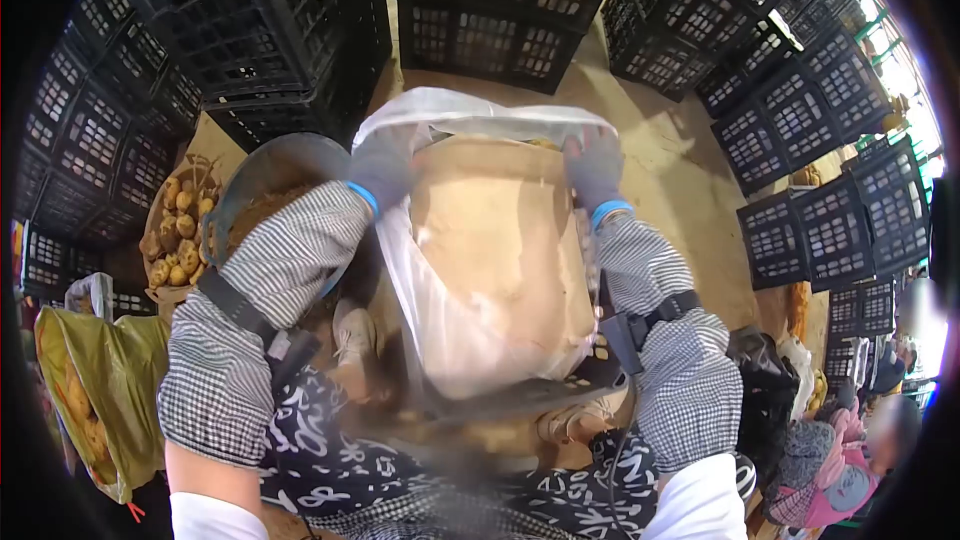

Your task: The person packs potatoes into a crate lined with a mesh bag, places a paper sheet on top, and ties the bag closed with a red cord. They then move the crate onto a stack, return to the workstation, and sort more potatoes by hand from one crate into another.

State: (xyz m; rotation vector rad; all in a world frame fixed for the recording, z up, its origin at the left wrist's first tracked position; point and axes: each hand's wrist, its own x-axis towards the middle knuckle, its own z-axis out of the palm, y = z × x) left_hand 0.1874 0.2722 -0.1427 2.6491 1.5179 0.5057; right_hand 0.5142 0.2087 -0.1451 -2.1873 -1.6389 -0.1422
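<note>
In front of me a black crate [597, 372] is lined with a white plastic bag [432, 310]. A sheet of brown paper or cardboard [495, 230] covers what lies in it, with a little yellowish produce showing at the far edge. My left hand [385, 172], in a grey glove, is closed on the bag's far left edge. At the far right corner my right hand [597, 165], gloved the same way, grips the bag's edge, its fingers partly blurred. Both hands are apart, with the plastic stretched between them.
A dark bucket [330, 152] with brown soil-like matter stands left, beside a basket of potatoes [180, 230]. A green sack [135, 360] lies lower left. Stacked black crates [500, 15] surround the far side. Another person [830, 460] is at the lower right.
</note>
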